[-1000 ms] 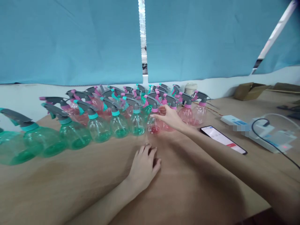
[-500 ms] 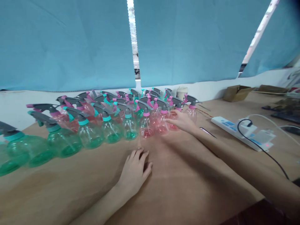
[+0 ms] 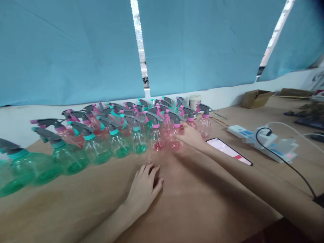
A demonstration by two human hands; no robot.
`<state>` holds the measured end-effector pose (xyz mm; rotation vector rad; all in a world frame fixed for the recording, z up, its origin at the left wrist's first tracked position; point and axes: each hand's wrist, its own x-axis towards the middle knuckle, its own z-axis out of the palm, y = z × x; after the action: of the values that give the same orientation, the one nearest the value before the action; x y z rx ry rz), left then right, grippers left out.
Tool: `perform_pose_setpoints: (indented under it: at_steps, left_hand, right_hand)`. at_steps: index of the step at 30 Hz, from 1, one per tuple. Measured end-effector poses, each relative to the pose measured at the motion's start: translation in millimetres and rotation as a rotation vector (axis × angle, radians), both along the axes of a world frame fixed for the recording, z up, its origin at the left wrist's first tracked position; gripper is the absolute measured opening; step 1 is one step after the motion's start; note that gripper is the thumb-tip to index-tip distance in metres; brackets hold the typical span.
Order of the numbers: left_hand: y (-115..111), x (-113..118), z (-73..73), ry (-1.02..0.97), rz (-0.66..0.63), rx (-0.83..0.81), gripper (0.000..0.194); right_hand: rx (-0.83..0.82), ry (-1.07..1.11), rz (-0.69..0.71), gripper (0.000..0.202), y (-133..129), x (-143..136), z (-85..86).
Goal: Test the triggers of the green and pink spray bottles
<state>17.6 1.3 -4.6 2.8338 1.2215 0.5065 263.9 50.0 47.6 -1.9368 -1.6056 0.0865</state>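
My left hand (image 3: 144,186) rests palm down on the brown table (image 3: 177,209), fingers spread and holding nothing. At the front row's right part, my right hand (image 3: 190,135) is closed round a pink spray bottle (image 3: 175,144), thumb across its front and fingers at its right side, partly hidden. The bottle stands upright, with a grey and pink trigger head. Left of it is another pink spray bottle (image 3: 157,140), then a clear green spray bottle (image 3: 139,141). Beyond my right hand stands one more pink spray bottle (image 3: 204,125).
Several green and pink spray bottles (image 3: 96,148) fill the left and back. A phone (image 3: 229,150) lies under my right forearm. Right of it are a power strip (image 3: 241,132) with plugs and a black cable (image 3: 291,167). A paper cup (image 3: 194,100) and cardboard box (image 3: 255,98) stand behind.
My right hand has moved slightly left and down and closed round the pink bottle. The phone, mostly hidden behind the forearm before, now shows. My left hand stays in place.
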Motion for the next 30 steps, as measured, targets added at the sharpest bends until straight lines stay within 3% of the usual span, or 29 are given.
perform_pose_setpoints:
  at_steps: [6, 13, 17, 22, 27, 30]
  left_hand:
    - [-2, 1, 4.3, -0.120, -0.026, -0.090, 0.038]
    - [-3, 2, 7.5, -0.336, -0.058, -0.236, 0.076]
    - [-5, 4, 14.6, -0.432, -0.137, -0.310, 0.083]
    - [-9, 5, 20.8, -0.418, -0.213, -0.247, 0.084]
    - [-12, 3, 21.5, -0.368, -0.257, -0.292, 0.085]
    - [-12, 2, 20.9, -0.359, -0.303, -0.348, 0.083]
  right_hand:
    - [-0.005, -0.076, 0.034, 0.056, -46, -12, 0.6]
    - [0.033, -0.025, 0.239, 0.054, -97, -52, 6.8]
    - [0.078, 0.037, 0.379, 0.053, -98, -67, 16.4]
    - [0.132, 0.302, 0.625, 0.044, -85, -65, 27.3]
    - [0.081, 0.517, 0.688, 0.049, -82, -67, 31.8]
    - [0.139, 0.551, 0.712, 0.046, -83, -73, 26.9]
